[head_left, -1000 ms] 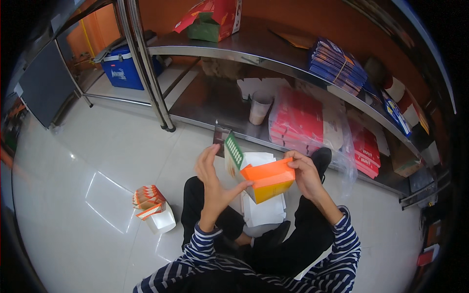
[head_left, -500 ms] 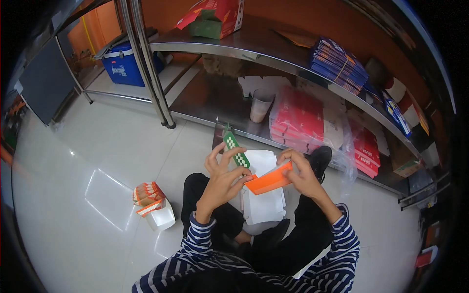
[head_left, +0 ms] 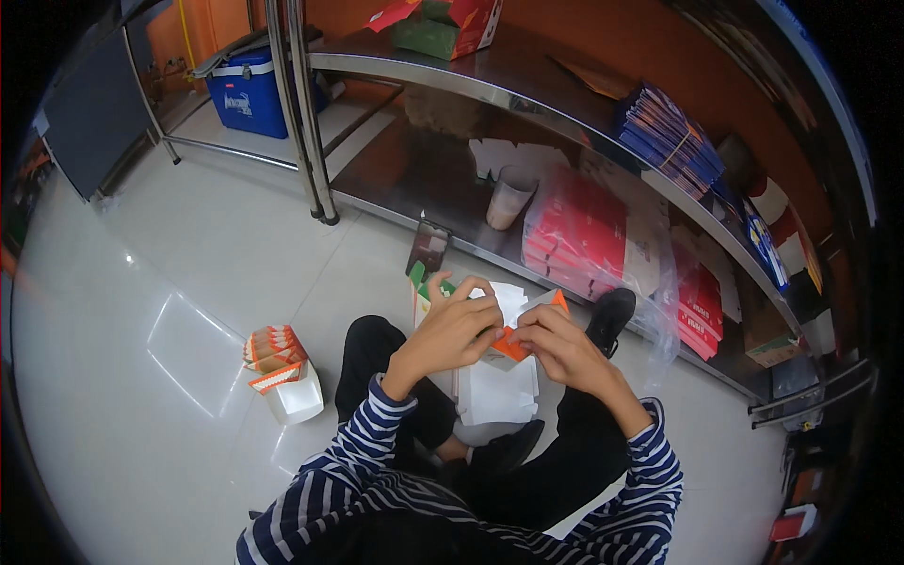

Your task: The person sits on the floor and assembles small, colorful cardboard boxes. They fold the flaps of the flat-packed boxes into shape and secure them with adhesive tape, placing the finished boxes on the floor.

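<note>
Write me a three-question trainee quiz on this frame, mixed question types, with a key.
1. True or false: both hands grip the orange and white carton at once.
2. Multiple choice: where does the nested stack of folded cartons sit? A) on the steel shelf B) on the floor at the person's left C) in the blue cooler box
3. Short answer: what lies flat on the floor between the person's legs?

Key
1. True: the left hand and the right hand meet on it.
2. B: on the white floor.
3. A pile of white flat carton blanks.
</note>
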A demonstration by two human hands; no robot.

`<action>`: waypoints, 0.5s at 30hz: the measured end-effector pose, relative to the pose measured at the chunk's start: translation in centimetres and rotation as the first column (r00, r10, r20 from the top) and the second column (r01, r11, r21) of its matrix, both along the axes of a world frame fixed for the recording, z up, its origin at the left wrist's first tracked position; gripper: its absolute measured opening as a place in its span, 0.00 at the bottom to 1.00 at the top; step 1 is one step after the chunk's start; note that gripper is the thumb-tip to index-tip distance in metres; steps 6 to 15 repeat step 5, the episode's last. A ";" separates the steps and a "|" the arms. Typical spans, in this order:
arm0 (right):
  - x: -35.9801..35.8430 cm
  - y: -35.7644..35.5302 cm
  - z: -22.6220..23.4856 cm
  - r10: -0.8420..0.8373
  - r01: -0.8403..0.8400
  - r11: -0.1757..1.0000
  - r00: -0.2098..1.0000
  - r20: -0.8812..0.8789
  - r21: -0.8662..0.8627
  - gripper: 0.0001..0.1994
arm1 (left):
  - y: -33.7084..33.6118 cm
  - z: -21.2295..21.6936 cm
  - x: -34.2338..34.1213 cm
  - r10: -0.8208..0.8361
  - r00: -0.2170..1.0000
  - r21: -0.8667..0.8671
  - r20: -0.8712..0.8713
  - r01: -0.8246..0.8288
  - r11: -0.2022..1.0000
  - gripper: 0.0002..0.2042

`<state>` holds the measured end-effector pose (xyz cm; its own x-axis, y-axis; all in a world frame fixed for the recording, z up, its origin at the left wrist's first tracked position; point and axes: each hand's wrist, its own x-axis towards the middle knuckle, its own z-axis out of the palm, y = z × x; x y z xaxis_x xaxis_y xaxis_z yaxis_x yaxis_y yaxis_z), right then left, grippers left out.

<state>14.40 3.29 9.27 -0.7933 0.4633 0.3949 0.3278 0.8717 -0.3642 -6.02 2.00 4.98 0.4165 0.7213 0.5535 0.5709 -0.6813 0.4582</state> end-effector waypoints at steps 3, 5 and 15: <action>0.3 0.1 0.0 -0.022 0.021 1.000 1.000 -0.017 -0.009 0.12 | 0.8 -0.5 0.1 -0.073 0.997 -0.060 0.039 0.076 0.995 0.05; 0.6 0.1 0.1 -0.008 0.006 0.999 0.999 0.037 0.049 0.14 | 1.4 -0.2 -0.1 -0.145 0.988 -0.124 0.050 0.151 0.981 0.05; 0.6 0.1 0.1 -0.008 0.006 0.999 0.999 0.037 0.049 0.14 | 1.4 -0.2 -0.1 -0.145 0.988 -0.124 0.050 0.151 0.981 0.05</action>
